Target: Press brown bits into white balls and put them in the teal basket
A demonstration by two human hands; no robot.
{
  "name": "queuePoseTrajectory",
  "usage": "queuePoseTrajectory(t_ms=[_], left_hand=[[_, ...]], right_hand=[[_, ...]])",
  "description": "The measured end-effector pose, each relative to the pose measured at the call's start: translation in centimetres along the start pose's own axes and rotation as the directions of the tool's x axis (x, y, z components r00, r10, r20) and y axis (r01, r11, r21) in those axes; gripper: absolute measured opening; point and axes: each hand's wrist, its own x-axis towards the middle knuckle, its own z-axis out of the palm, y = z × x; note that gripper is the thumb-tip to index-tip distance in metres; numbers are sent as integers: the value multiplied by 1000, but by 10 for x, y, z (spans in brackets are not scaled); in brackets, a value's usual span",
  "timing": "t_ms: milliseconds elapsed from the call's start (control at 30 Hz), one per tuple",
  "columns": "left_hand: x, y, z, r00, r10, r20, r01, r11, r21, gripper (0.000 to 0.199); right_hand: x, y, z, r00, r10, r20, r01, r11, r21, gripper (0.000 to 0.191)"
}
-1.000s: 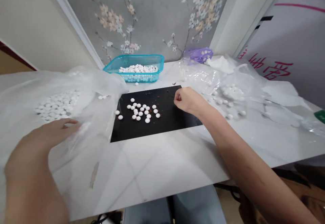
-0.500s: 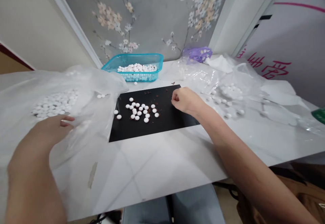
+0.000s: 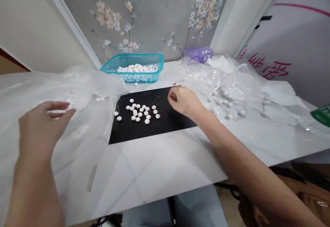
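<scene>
My left hand [image 3: 45, 124] hovers over the clear plastic bag on the left, thumb and fingers apart with nothing visible between them. White round button-like pieces [image 3: 69, 98] lie in that bag, just beyond the fingertips. Over the right part of a black mat [image 3: 123, 132] is my right hand [image 3: 184, 100], its fingers curled closed; whatever they hold, if anything, is hidden. Several loose white round pieces [image 3: 141, 110] are spread across the mat's left and middle. Tiny dark reddish-brown bits [image 3: 149, 93] lie among and behind them.
Behind the mat stands a blue plastic basket [image 3: 161, 65] of white pieces. A purple packet [image 3: 198, 55] lies at the back. To the right, a clear plastic bag [image 3: 206, 77] lies near more white pieces [image 3: 225, 102]. The table's front edge runs near my legs [image 3: 198, 206].
My left hand has risen away from me over the bag, and its thumb and fingers have spread. My right hand has shifted slightly left and back, still curled.
</scene>
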Motion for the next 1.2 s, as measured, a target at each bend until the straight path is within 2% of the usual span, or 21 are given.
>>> queuePoseTrajectory(t_ms=[33, 67, 100, 167, 233, 300, 367, 433, 600, 733, 900, 1067, 1133, 1200], left_hand=[[-8, 16, 5, 999, -34, -13, 32, 993, -111, 35], [-17, 30, 11, 999, -6, 50, 20, 961, -277, 36], [-25, 42, 19, 993, 23, 116, 33, 890, -455, 34], [-40, 59, 37, 951, 109, 291, 116, 744, -658, 29], [-52, 67, 53, 869, 160, 469, 255, 665, -701, 27], [-62, 71, 65, 785, 182, 592, 368, 632, -682, 27], [-68, 73, 72, 726, 192, 660, 438, 611, -660, 26], [-69, 73, 75, 694, 198, 692, 478, 592, -649, 25], [-67, 72, 77, 666, 175, 725, 569, 508, -646, 16], [-69, 73, 78, 640, 201, 742, 623, 429, -654, 11], [-72, 72, 81, 619, 214, 756, 660, 380, -648, 10], [-73, 72, 82, 613, 213, 761, 670, 370, -643, 7], [-73, 73, 82, 625, 192, 757, 674, 358, -647, 8], [-73, 74, 81, 635, 164, 755, 682, 341, -647, 10]], right_hand=[[-1, -2, 1, 999, -27, -31, 27, 1000, 15, 13], [-2, -5, 3, 996, -56, -64, 58, 998, 36, 13], [-4, -8, 4, 991, -87, -100, 94, 994, 62, 13], [-8, -16, 9, 975, -151, -162, 173, 976, 133, 12], [-14, -25, 14, 953, -212, -215, 258, 942, 216, 12], [-19, -33, 20, 927, -273, -256, 343, 893, 290, 13], [-23, -40, 26, 906, -320, -279, 405, 847, 344, 14], [-27, -44, 30, 895, -347, -282, 435, 817, 377, 14], [-30, -49, 36, 882, -380, -278, 464, 802, 375, 16], [-31, -49, 37, 872, -404, -275, 483, 799, 358, 17], [-34, -52, 39, 883, -388, -262, 466, 784, 409, 16], [-36, -52, 42, 897, -357, -261, 442, 736, 513, 13], [-36, -51, 41, 894, -366, -257, 447, 713, 540, 10], [-36, -51, 41, 891, -386, -240, 453, 699, 554, 14]])
